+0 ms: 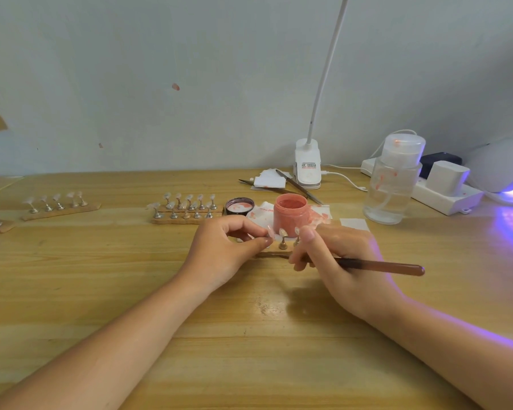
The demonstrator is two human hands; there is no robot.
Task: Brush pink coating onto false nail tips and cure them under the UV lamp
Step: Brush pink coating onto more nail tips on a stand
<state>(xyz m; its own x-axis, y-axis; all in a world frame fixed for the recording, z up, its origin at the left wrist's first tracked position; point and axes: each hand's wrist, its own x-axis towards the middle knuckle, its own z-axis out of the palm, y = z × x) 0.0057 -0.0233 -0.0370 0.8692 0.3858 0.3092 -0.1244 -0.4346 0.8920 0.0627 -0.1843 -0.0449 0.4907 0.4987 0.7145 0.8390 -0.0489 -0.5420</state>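
Observation:
My left hand (231, 247) pinches a small clear nail tip (269, 234) between thumb and forefinger, just left of the metal nail stands (283, 242) on a cork strip in front of me. My right hand (335, 255) holds a brown-handled brush (397, 267) lying almost flat, handle pointing right; its bristle end is hidden under my fingers. An open jar of pink coating (290, 214) stands right behind the stands, its dark lid (239, 206) to the left. The UV lamp (504, 170) glows violet at the far right.
More cork strips with nail tips on stands sit at centre left (187, 208) and far left (60, 205). A clear pump bottle (393, 184), a white power strip (444, 193), a clip-on lamp (307, 164), tweezers (298, 186) and paper wipes lie behind.

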